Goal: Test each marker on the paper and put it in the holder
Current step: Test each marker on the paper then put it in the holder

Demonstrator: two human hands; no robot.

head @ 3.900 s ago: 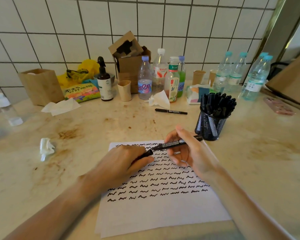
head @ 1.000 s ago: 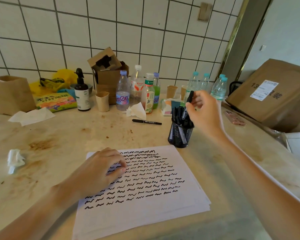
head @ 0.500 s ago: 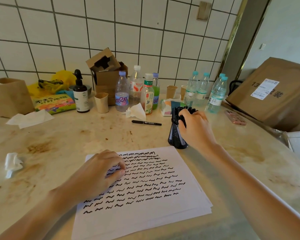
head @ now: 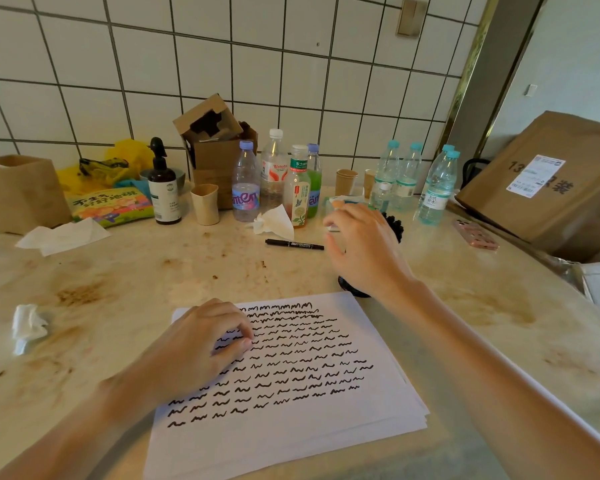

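A white sheet of paper [head: 291, 431] covered with rows of black squiggles lies on the table in front of me. My left hand [head: 194, 344] rests on its upper left part, fingers loosely curled and holding nothing. My right hand [head: 364, 247] hovers empty with relaxed fingers in front of the black mesh holder [head: 352, 289], hiding most of it. Black marker caps [head: 394, 225] stick out behind my hand. One black marker [head: 293, 244] lies flat on the table, just left of my right hand's fingertips.
Several bottles [head: 246, 181] and paper cups [head: 205, 204] line the tiled wall. A crumpled tissue [head: 274, 221] lies behind the loose marker, another tissue [head: 28, 325] at the left. A pink phone [head: 475, 234] and a large cardboard box [head: 548, 181] sit at the right.
My right hand dropped a marker into the holder, let go, and has moved left toward the marker lying on the table. My left hand stays on the paper.
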